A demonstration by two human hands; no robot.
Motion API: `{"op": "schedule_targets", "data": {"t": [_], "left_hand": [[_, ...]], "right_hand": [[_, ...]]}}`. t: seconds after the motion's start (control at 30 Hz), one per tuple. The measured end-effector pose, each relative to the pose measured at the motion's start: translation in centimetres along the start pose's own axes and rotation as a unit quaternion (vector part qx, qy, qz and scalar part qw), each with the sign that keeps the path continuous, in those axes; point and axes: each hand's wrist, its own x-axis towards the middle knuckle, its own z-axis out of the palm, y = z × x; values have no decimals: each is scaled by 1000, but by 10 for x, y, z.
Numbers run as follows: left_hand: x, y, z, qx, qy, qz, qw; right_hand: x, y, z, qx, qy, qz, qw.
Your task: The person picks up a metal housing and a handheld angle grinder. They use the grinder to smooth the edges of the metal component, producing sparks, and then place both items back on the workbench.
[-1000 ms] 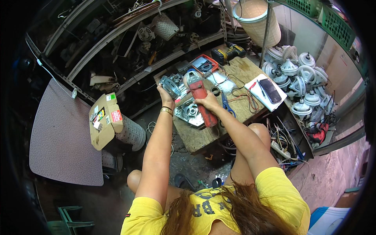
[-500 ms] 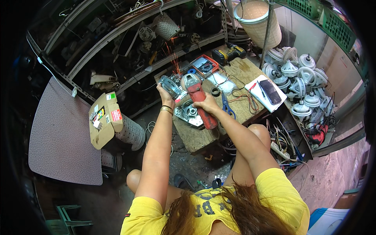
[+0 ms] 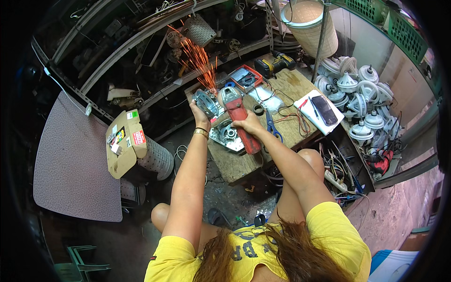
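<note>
My right hand is wrapped round the red body of an angle grinder, its grey head pointing away from me. A round grey metal part sits in my left hand, held up against the grinder's left side. Orange sparks spray from where the two meet, up and to the left. The grinder's disc is too blurred to make out. Beneath the hands, a silvery metal housing with a round hub lies on the wooden bench.
On the bench are a multimeter in an orange case, a yellow-black cordless drill, blue-handled scissors, a black tape roll and a phone on white paper. White gear units pile up at right. A cardboard box stands left.
The spray of sparks has grown much thicker and spreads farther up and left. The metal part in my left hand has turned slightly; the grinder has barely moved.
</note>
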Motion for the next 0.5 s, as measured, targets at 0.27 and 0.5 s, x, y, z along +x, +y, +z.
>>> {"op": "schedule_targets", "data": {"t": [0.27, 0.5], "left_hand": [[-1, -1, 4, -4, 7, -15, 1000], [3, 6, -3, -7, 30, -22, 999]], "right_hand": [[21, 28, 1, 4, 36, -9, 999], [16, 22, -3, 16, 11, 0, 1000]]}}
